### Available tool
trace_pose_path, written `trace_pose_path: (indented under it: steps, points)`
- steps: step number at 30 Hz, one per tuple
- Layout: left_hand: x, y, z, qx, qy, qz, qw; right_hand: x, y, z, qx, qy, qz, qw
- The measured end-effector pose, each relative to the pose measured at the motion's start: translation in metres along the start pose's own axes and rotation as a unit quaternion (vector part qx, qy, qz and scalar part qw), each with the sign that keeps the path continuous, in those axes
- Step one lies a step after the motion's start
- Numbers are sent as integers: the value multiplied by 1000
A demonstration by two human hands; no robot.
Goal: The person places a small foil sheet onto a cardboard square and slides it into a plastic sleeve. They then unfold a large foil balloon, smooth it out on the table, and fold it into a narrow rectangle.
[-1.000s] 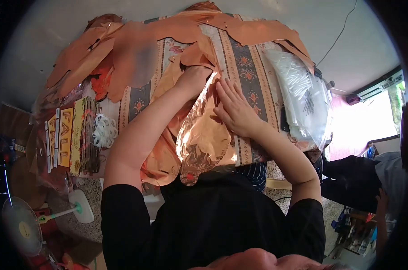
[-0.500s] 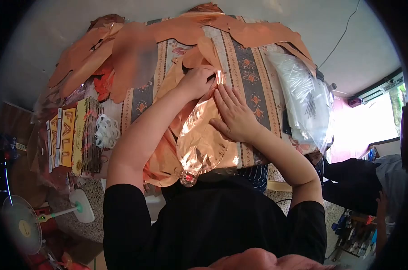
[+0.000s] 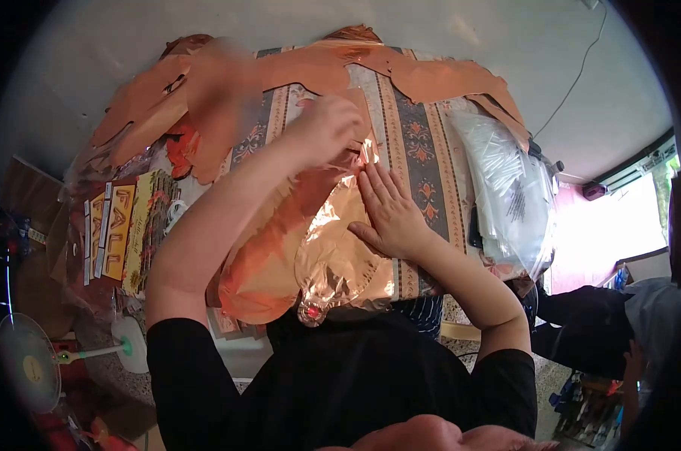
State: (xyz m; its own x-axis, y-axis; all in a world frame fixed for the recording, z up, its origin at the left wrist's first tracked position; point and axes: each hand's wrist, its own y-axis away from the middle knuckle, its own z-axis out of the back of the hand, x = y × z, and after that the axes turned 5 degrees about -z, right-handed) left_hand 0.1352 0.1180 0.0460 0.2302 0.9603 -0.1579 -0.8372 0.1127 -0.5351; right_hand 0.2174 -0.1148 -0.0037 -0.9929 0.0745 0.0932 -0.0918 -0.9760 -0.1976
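Note:
A flat, crinkled rose-gold foil balloon [image 3: 340, 259] lies before me on the patterned tablecloth, its narrow end pointing away from me. My right hand [image 3: 391, 214] rests flat on its right side, fingers stretched out toward the shiny narrow tip. Above and left of that tip is my left hand [image 3: 329, 128], blurred by motion with its fingers bent. Whether it pinches anything is not visible. Under my left forearm spreads more thin copper-coloured foil [image 3: 258, 278]. A round, shiny piece with a red spot [image 3: 310, 312] sits at the near edge.
Flat copper foil shapes [image 3: 446, 79] line the table's far edge. Clear plastic bags [image 3: 498, 173] lie at right, printed packets [image 3: 119, 229] at left. A fan [image 3: 28, 364] stands at lower left. Another person [image 3: 649, 316] is at the right.
My left hand has lifted away from the foil's narrow tip, moving up and forward. The foil under my left forearm has shifted and spread. My right hand stays flat on the balloon.

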Motion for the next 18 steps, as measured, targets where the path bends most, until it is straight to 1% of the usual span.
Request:
trace_pose_path:
  steps: [2,3,5,9,11,12,14,18]
  points:
    - [-19,-8,-15,128,40,62,989,0,0,0,-7,-12,-3,1000]
    - [-24,-8,-21,128,37,62,989,0,-1,0,-10,-12,-1,1000]
    - [-24,-3,-43,81,-6,21,997,1,0,1,-7,-10,-3,1000]
    - [-16,9,-68,82,-45,29,995,2,0,3,11,-5,-11,1000]
    - [-15,8,-63,173,-39,68,982,2,0,2,3,-4,-9,1000]
    - [-14,7,-60,175,-38,68,981,2,0,2,4,-6,-10,1000]
    - [-11,4,-57,209,-17,86,974,1,0,1,1,-20,-9,1000]
    - [-1,-3,-57,208,-22,104,972,1,0,3,4,-27,-11,1000]
